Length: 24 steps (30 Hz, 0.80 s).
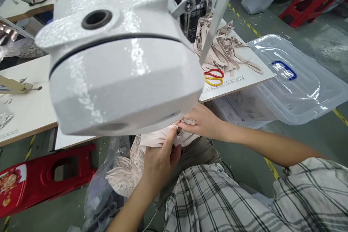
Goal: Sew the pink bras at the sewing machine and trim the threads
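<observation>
Pale pink lace fabric (126, 174) hangs over the front of the table and across the lap. My left hand (160, 159) pinches its upper part, thumb and fingers closed on the cloth. Just to the right, my right hand (199, 121) grips the same fabric by a lace edge, fingertips close to those of the left. The white sewing machine (125, 83) looms over both hands. Its head hides the needle area and part of the cloth.
Beige fabric strips (217, 43) are heaped on the white table (236, 85) at right, beside red-and-yellow-handled scissors (214, 77) and a printed ruler. A clear lidded bin (304, 79) stands beyond its edge. A red stool (46, 177) and plastic bag (102, 181) are at lower left.
</observation>
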Each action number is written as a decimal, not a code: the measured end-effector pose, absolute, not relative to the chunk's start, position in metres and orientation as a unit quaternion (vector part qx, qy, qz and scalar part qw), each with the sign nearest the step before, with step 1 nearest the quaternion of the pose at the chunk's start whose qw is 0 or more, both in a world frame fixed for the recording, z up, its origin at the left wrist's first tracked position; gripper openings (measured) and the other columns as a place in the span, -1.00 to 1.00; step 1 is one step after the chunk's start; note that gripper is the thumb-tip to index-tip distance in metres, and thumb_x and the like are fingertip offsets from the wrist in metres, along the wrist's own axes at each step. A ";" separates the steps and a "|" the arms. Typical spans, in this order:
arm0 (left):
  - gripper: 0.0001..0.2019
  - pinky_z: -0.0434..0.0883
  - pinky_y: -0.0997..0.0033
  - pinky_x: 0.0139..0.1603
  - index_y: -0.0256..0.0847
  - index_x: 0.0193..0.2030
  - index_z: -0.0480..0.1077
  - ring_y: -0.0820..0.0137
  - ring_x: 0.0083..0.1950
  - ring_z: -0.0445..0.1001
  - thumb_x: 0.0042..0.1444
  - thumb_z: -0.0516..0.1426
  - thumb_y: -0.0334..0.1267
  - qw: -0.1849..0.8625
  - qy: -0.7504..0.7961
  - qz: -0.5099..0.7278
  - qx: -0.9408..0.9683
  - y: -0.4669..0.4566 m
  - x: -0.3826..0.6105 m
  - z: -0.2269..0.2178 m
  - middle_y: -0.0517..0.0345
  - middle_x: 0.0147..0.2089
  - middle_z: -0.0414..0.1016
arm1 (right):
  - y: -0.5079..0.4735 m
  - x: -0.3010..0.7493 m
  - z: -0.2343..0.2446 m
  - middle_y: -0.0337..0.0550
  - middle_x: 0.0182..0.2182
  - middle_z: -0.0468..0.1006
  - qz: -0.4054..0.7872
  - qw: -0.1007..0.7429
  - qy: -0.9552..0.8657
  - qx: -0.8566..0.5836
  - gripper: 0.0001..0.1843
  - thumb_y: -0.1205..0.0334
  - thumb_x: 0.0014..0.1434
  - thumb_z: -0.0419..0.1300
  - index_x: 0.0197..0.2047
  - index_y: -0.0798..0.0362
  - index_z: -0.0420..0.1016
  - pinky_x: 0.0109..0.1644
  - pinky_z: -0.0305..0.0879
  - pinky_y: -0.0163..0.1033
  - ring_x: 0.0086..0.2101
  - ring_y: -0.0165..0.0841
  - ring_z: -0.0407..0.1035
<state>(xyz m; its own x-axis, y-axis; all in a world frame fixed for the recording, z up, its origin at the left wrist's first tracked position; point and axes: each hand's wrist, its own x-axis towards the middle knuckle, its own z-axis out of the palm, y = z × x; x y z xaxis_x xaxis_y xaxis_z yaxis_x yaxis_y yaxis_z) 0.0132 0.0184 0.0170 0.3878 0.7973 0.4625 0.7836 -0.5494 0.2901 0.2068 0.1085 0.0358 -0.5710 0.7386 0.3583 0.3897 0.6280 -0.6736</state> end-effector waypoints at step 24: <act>-0.57 0.56 0.20 -0.10 -0.16 0.22 0.36 0.13 -0.10 0.64 0.20 0.13 -0.35 -0.019 0.489 0.179 0.854 0.022 0.004 0.037 0.00 -0.11 0.67 | 0.097 0.210 0.006 -0.17 -0.27 0.46 0.485 0.346 -0.700 -0.394 -0.62 0.07 0.36 0.02 0.18 0.00 0.30 -0.27 0.36 -0.25 -0.40 -0.40 0.34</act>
<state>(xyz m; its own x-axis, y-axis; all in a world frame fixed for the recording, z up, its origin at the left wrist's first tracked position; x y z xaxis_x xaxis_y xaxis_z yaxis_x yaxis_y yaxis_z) 0.0036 0.0218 0.0370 0.4576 0.8278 0.3244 0.8412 -0.5213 0.1435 0.2102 0.0969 0.0062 -0.4499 0.8871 0.1029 0.2152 0.2196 -0.9516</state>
